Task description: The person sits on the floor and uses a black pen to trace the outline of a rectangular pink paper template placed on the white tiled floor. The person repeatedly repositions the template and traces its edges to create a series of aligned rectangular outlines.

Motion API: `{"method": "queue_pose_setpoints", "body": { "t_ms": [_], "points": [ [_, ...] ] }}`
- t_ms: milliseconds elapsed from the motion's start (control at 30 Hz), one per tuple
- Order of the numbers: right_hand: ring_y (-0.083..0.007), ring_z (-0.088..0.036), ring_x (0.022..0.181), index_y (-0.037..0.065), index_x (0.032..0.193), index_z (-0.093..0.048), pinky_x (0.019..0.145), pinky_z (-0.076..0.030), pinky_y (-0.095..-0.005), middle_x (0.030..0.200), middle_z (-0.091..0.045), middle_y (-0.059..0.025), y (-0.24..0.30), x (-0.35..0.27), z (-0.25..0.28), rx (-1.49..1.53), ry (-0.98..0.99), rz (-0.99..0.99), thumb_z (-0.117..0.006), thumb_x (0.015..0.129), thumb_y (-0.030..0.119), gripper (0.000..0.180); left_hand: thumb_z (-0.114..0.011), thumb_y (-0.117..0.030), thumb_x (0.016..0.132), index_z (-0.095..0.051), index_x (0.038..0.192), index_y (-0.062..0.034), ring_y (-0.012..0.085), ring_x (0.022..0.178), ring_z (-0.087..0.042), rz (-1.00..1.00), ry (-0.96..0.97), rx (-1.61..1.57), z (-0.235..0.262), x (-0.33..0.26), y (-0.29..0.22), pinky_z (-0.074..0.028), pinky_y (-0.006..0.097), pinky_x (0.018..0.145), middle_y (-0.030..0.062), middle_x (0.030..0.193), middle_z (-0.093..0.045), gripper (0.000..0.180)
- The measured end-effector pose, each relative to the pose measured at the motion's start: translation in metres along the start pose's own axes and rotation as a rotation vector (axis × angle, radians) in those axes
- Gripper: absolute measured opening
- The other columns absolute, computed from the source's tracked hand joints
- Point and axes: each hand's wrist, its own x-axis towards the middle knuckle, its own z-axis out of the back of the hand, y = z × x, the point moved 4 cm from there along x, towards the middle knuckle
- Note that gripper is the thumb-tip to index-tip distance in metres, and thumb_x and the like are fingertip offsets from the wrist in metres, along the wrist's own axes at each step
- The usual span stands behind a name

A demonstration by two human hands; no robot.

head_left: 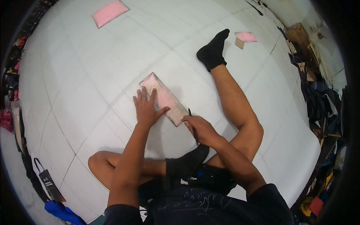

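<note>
Head view shows the left hand (147, 108) pressed flat, fingers spread, on a pale pink rectangular sheet (165, 98) lying on the white tiled floor (75, 75), while the right hand (200, 129) pinches a thin dark pen (192, 125) at its near edge.

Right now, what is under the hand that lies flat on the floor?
The left hand presses on a pink sheet lying on the white tiled floor. The part of the sheet beneath the palm is covered.

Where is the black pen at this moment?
In the head view, the black pen is in the right hand, beside the near end of the pink rectangular piece on the white floor.
</note>
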Motion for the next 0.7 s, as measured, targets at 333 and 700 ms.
{"method": "queue_pose_setpoints", "body": {
  "t_ms": [333,700],
  "points": [
    [-0.0410,-0.036,0.151,0.010,0.138,-0.056,0.121,-0.024,-0.0645,0.159,-0.043,-0.0217,-0.029,0.022,-0.033,-0.483,0.112,0.185,-0.065,0.100,0.027,0.042,-0.079,-0.013,0.090,-0.053,0.143,-0.0020,0.0353,0.145,-0.044,0.165,-0.626,-0.501,0.150,-0.106,0.082,-0.035,0.046,0.120,0.0186,0.153,-0.049,0.060],
    [-0.0385,-0.058,0.130,0.004,0.126,-0.063,0.108,-0.048,-0.0447,0.141,-0.061,-0.0206,0.024,0.041,0.060,-0.386,-0.146,0.228,-0.072,0.097,0.021,0.035,-0.057,-0.023,0.105,-0.057,0.138,0.0011,0.0364,0.132,-0.053,0.834,-0.709,-0.856,0.021,-0.385,0.185,-0.041,0.046,0.113,0.0194,0.139,-0.059,0.040]
  ]
}}
